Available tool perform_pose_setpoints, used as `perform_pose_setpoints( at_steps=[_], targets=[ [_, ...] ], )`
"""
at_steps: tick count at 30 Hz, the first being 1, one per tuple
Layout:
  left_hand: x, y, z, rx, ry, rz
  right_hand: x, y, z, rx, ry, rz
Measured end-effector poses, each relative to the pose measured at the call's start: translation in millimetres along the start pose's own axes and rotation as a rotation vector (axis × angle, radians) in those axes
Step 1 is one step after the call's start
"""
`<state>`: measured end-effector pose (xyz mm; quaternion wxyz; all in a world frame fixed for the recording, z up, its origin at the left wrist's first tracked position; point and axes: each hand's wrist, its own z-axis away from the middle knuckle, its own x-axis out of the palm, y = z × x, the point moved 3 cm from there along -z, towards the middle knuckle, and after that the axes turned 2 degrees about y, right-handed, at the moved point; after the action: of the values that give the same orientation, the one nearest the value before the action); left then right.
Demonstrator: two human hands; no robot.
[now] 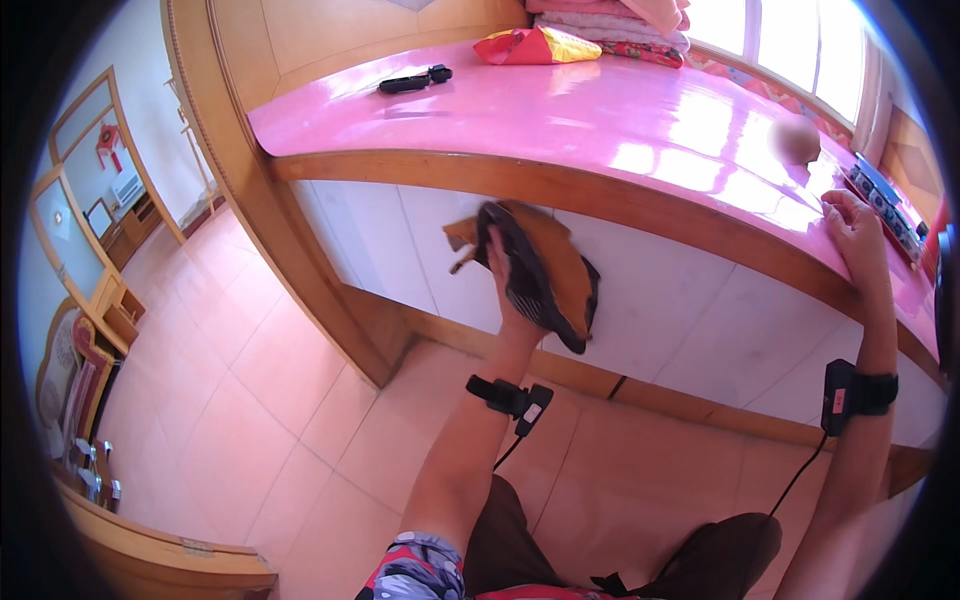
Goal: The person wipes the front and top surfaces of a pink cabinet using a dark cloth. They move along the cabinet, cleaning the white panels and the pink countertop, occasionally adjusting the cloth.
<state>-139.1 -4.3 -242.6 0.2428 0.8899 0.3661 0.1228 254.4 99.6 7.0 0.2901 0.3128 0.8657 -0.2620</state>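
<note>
My left hand [498, 259] grips a folded cloth [555, 262], orange-brown with a black edge and a striped patch. The cloth lies against the white tiled front [652, 300] of a raised platform, below its wooden edge [517, 169]. Part of my left hand is hidden in the dark fold. At the right, my right hand [855, 225] rests on the platform's pink glossy top [585, 120] near the edge, fingers loosely bent, with nothing visible in them. Each wrist wears a black strap with a small cabled device.
On the pink top are a black device [415, 79], a red and yellow packet [536, 46], folded bedding [611, 26], a blurred round thing [795, 140] and a blue patterned item [885, 202]. A wooden post [247, 187] stands left. Below is a tiled floor [300, 420].
</note>
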Motion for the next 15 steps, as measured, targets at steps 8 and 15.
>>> perform_pose_setpoints(
  at_steps=[8, 15],
  targets=[
    [-86.4, -92.7, -22.1, 0.197, 0.243, -0.775, -2.1, -4.5, -2.7, -0.037, 0.015, 0.02],
    [-95.5, -73.0, -4.4, -0.203, 0.671, -0.636, -6.0, 21.6, 2.7, 0.017, -0.024, 0.054]
  ],
)
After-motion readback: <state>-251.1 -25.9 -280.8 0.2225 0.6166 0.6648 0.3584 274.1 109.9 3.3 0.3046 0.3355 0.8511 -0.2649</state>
